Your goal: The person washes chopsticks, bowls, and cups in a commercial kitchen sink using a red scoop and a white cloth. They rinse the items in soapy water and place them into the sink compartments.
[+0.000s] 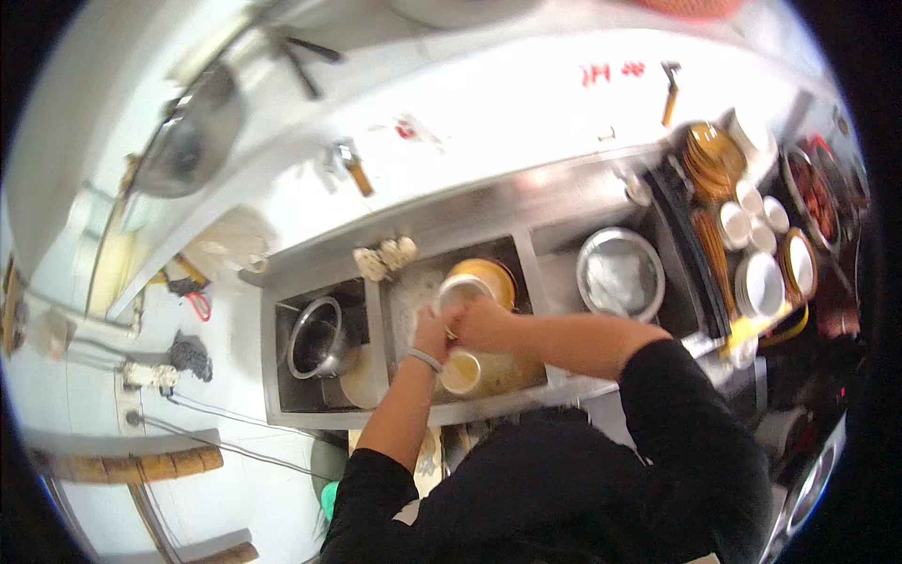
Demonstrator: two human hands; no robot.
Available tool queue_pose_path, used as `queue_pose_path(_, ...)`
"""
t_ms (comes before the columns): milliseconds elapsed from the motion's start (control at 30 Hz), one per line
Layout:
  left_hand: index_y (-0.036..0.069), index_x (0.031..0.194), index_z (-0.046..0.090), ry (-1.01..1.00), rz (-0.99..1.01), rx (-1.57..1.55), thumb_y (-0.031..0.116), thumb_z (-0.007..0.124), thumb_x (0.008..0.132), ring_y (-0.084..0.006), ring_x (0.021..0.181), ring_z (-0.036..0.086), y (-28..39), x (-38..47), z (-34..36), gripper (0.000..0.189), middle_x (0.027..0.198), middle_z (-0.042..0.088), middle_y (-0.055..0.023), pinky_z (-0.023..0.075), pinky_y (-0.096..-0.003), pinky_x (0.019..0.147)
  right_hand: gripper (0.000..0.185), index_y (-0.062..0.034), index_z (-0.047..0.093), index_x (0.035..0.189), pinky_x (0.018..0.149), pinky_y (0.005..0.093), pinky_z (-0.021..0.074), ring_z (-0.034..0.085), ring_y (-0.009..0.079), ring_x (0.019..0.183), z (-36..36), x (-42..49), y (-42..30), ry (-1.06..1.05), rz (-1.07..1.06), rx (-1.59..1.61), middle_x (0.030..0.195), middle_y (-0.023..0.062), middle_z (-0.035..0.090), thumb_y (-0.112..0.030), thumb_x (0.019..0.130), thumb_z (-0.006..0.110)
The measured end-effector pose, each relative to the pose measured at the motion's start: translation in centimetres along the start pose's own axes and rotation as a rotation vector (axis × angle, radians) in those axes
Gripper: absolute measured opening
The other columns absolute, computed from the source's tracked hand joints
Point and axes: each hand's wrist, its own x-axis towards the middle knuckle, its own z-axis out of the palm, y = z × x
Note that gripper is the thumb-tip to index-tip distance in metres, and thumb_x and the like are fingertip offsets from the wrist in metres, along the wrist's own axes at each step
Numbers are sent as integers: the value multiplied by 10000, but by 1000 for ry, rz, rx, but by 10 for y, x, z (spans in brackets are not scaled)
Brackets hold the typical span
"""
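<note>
Both my hands meet over the middle basin of a steel sink (533, 282). My left hand (431, 335), with a pale band at the wrist, grips the near left side of a pale round bowl (461, 285). My right hand (483, 326) is closed on the same bowl's near edge. Motion blur hides the fingers' exact placement. Just behind the bowl sit yellow-brown bowls (499, 276), partly covered by it. Nearer my body, below the hands, a small white-rimmed bowl (461, 372) rests in the basin.
The left basin holds a steel bowl (317, 338); the right one holds a round steel pan (620, 271). Pale lumpy items (385, 258) lie on the sink's back edge. Taps (356, 169) project from the wall. Stacked white bowls (760, 285) and brown plates (712, 158) stand at right.
</note>
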Motion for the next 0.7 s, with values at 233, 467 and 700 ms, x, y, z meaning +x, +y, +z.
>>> queue_pose_path(233,211,1359,347,-164,184,698,124,531,799,-321,952,547,39,-32,-1,596,1159,544,-143,530,-406,672,272,-95,508,1026,673,441,500,630,314,887,-40,-5,22,528,-18,-45,927,119,637,-280,842,582)
queue_pose_path(467,140,1325,435,214,896,735,19,504,695,-420,1078,379,20,-28,17,645,1172,444,-259,274,-456,1015,400,-46,581,1037,631,389,489,648,324,779,30,6,34,589,542,791,798,166,651,-415,892,536)
queue_pose_path(700,112,1357,371,-104,647,753,39,572,717,-392,941,574,7,-12,-10,675,1167,511,-274,490,-491,761,458,-58,690,858,673,391,509,667,276,764,-3,6,40,-51,559,146,796,135,678,-500,832,573)
